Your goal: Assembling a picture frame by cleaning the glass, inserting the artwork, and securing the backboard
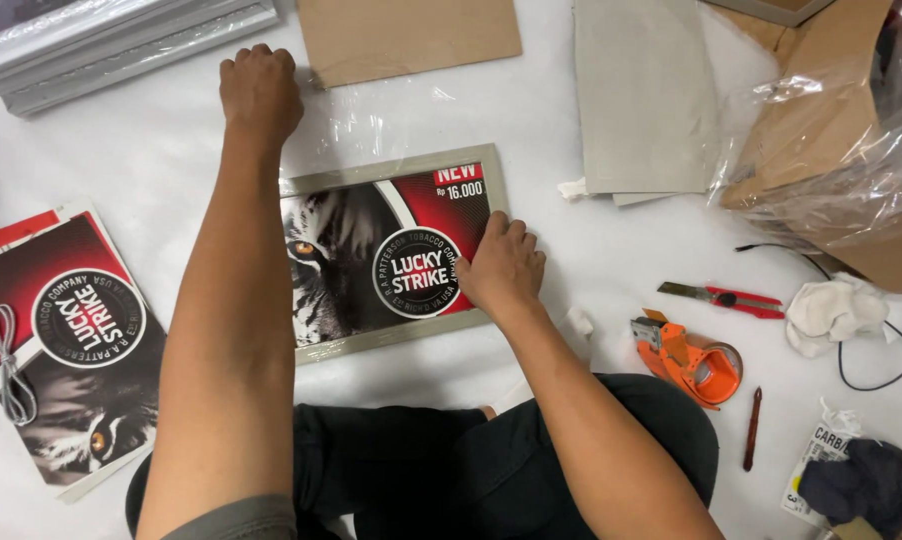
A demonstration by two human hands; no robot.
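Your right hand (501, 265) presses flat, fingers open, on the framed poster (391, 255) lying before your knees; your left hand (261, 90) is fisted on the clear plastic film (371, 120) beyond it. Pull unevenly and the film may tear or the frame skid.

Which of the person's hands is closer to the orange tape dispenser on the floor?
Right. The right hand rests on the framed tiger poster, just left of the orange tape dispenser. The left hand is fisted far away, up on clear plastic wrap.
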